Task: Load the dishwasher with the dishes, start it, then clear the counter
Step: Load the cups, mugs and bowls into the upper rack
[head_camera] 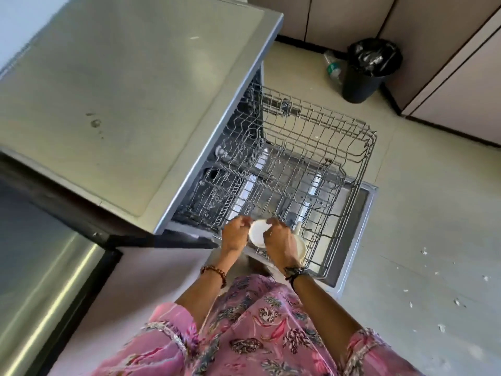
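**Two hands on a white dish at the near corner of the dishwasher rack**

Item held: one small round white dish (pixel 257 232), plain, pale and unpatterned as far as we can see. Our left hand (pixel 233 234) pinches its left rim with curled fingers; our right hand (pixel 279 241) closes over its right rim from above. Both hands are closed on this dish, over the near left corner of the upper rack (pixel 325 147).

A second white dish (pixel 300 246) shows partly behind the right wrist, in the same corner; we cannot tell whether it is a plate or a bowl.

Pose: both forearms reach forward and down, wrists close together. One beaded bracelet (pixel 214 270) on the left wrist, one dark band (pixel 294 272) on the right. Pink patterned sleeves (pixel 173 329) on both arms.

Racks: two grey wire ones counted, the upper pulled out over the lower rack (pixel 271 185), above the lowered door (pixel 360 213).

To the left, the grey desk (pixel 122 90) over the dishwasher carries no dishes in view.

Floor: one black bin (pixel 371 69), one clear bottle (pixel 332 66) lying just beside it, and scattered white scraps (pixel 442 327).
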